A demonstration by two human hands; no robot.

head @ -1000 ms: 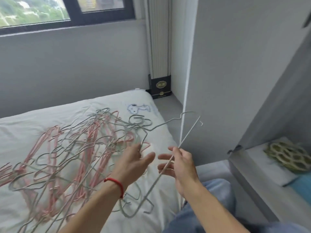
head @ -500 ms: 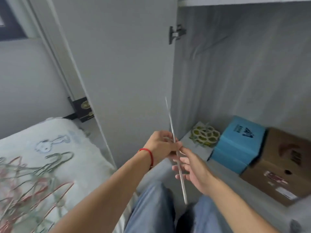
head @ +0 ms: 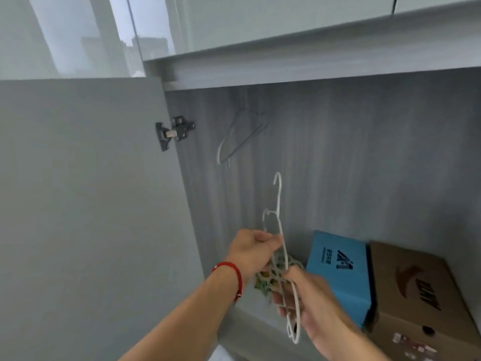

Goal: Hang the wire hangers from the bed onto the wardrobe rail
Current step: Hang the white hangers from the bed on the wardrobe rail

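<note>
You're pinching the white wire hangers (head: 282,246) in both grips, left hand (head: 251,250) near the necks, right hand (head: 311,295) lower, keeping hooks upward for the rail, where a hung hanger (head: 240,134) is dangling.

blue box (head: 338,267): dark logo, unreadable | cardboard box (head: 421,290) at 4 o'clock: brown swoosh, lettering illegible

Open space above the blue box (head: 338,267) and cardboard box (head: 416,290) — hung hangers (head: 240,136) crowd the upper left.
</note>
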